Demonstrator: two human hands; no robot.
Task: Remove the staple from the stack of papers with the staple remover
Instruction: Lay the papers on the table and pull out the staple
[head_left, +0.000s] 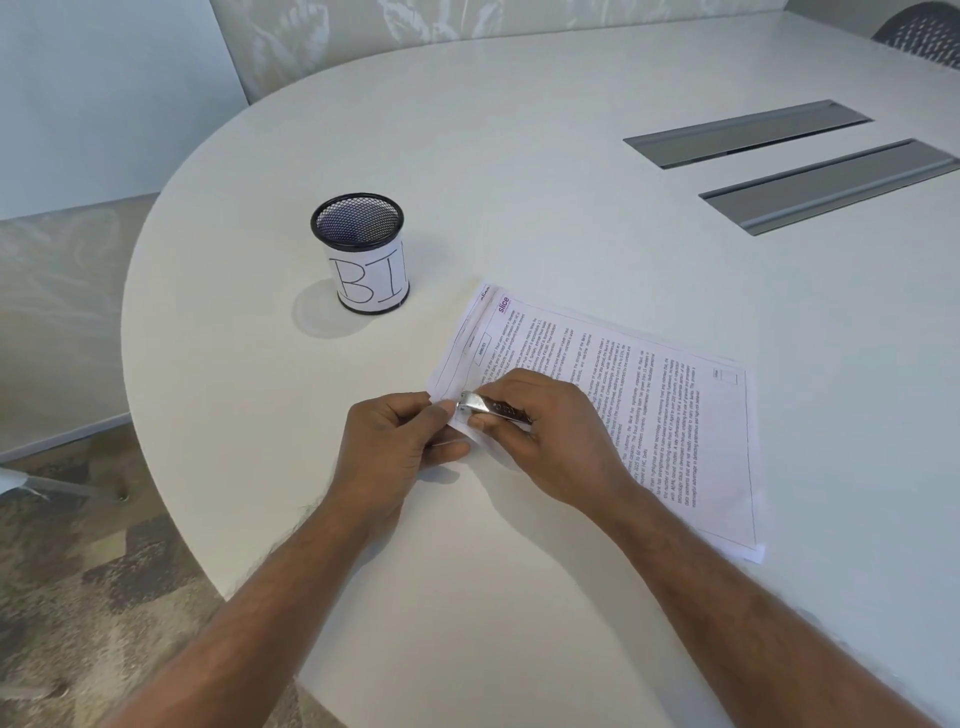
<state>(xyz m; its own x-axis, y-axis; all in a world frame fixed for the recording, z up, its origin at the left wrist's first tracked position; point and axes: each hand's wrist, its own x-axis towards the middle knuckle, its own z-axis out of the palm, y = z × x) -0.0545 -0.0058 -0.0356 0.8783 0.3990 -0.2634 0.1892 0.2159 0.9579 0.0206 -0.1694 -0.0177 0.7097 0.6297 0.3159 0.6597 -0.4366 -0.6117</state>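
A stack of printed papers (649, 410) lies on the white table (519, 208), its long side running toward the right. My left hand (400, 441) pinches the stack's near left corner between thumb and fingers. My right hand (550, 436) rests on the sheets and grips a silver metal staple remover (491, 408), whose tip sits at that same corner, close to my left fingertips. The staple itself is hidden under the tool and my fingers.
A black mesh cup (360, 252) with a white paper label stands upright to the far left of the papers. Two grey cable-slot covers (748, 132) (831, 184) are set into the table at the far right. The table's rounded edge runs along the left.
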